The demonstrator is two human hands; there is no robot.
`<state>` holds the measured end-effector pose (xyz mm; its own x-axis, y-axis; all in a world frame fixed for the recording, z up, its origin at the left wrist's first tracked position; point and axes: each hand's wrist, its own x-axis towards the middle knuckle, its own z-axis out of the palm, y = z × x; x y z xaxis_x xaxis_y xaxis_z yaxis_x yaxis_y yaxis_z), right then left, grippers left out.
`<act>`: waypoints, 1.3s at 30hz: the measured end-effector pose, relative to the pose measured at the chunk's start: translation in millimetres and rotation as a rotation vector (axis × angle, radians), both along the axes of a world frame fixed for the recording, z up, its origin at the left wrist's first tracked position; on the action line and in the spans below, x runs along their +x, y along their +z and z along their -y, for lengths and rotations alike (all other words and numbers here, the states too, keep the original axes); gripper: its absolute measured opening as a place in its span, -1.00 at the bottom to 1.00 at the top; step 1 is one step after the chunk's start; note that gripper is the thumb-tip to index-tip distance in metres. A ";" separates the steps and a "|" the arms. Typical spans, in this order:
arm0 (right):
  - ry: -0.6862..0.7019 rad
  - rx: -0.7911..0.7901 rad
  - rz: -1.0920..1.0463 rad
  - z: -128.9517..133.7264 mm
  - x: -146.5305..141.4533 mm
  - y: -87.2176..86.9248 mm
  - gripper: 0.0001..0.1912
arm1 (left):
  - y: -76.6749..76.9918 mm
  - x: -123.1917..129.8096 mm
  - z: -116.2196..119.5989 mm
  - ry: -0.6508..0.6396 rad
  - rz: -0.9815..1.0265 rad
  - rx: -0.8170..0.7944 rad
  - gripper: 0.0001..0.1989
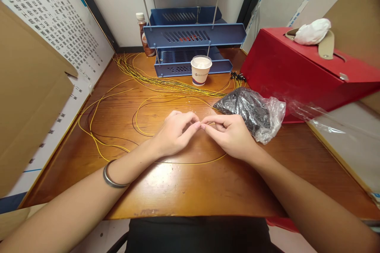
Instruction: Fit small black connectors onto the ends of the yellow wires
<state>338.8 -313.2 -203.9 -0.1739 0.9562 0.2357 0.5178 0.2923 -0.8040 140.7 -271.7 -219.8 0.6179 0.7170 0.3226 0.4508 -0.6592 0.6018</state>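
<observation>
Above the middle of the table my left hand (175,132) and my right hand (231,134) meet fingertip to fingertip, each closed in a pinch. Thin yellow and dark wire (204,163) curves along the tabletop and runs in under my right hand, where a bit of it shows between the fingers. Whatever sits between my left fingertips is too small to make out. Loose loops of the same wire (137,116) lie to the left of and behind my hands. Just beyond my right hand rests a clear plastic bag (249,108) filled with small black pieces.
A bundle of yellow and dark wires (166,83) with black ends (238,77) stretches across the back. Behind it stand a lidded paper cup (200,72), a blue tiered rack (194,33) and a brown bottle (145,39). A red box (291,67) fills the right rear.
</observation>
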 end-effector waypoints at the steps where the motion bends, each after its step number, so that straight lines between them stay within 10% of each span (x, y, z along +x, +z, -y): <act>1: 0.000 0.005 0.000 0.0 0.1 0.1 -0.76 | -0.3 -0.1 -0.2 -0.009 0.002 0.008 -0.73; 39: -0.037 0.104 -0.037 1.7 -3.6 -0.7 -0.76 | 2.8 2.0 0.9 0.064 0.048 0.088 -0.59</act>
